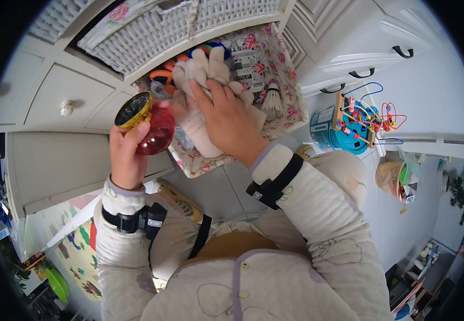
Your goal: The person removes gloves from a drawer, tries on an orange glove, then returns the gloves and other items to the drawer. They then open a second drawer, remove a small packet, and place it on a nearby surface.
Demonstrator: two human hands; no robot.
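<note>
A red, faceted round vessel (pixel 157 134) with a gold-and-black rim is gripped in my left hand (pixel 127 154), its rim end tipped up toward me. My right hand (pixel 230 116) lies flat on a cream plush toy (pixel 206 70), fingers spread over the soft fabric. The toy sits inside a floral-lined drawer basket (pixel 206 168) pulled out of the cabinet. Beside the toy are a shuttlecock (pixel 273 102), a cloth printed with Union Jacks (pixel 250 64), orange ring-shaped items (pixel 161 75) and clear plastic wrap (pixel 184 138). The toy and my right hand partly hide the basket's contents.
A white wicker drawer (pixel 155 40) is above the basket. Drawers with black handles (pixel 361 73) stand at right. On a teal bucket (pixel 324 126) rests a bead maze (pixel 362 120). A wicker bin (pixel 388 176) is farther right. A cabinet door with a white knob (pixel 67 107) is at left.
</note>
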